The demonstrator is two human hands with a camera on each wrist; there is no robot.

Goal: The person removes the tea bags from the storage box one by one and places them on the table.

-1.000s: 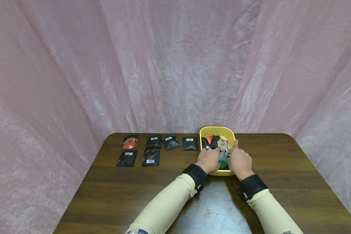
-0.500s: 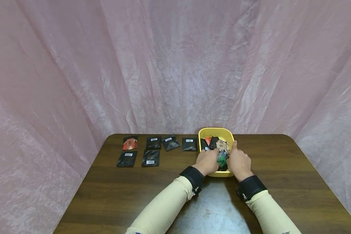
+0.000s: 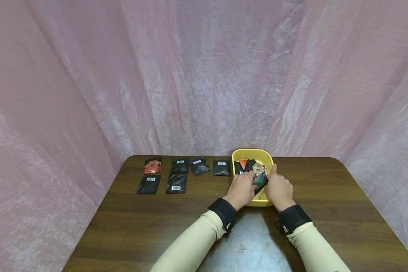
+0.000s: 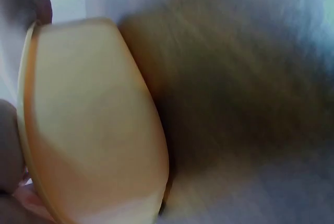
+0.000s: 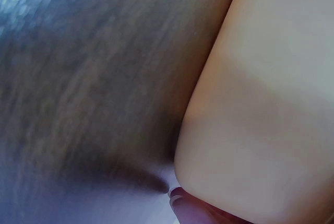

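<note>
Hands, left point(image 3: 242, 187) and right point(image 3: 278, 188), fingers pinching green packet point(image 3: 259, 180) over yellow tub point(image 3: 237, 155); wrist views blurred.

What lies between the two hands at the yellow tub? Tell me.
In the head view, a dark packet with green print sits between the left hand and right hand, over the yellow tub.

A tub point(image 3: 237, 154) is sitting on the bench point(image 3: 326, 196), with packets point(image 3: 255, 168) lying inside it. Six sachets point(image 3: 180, 166) are lying in two rows left of it, and both hands point(image 3: 242, 187) are resting at its near end.
</note>
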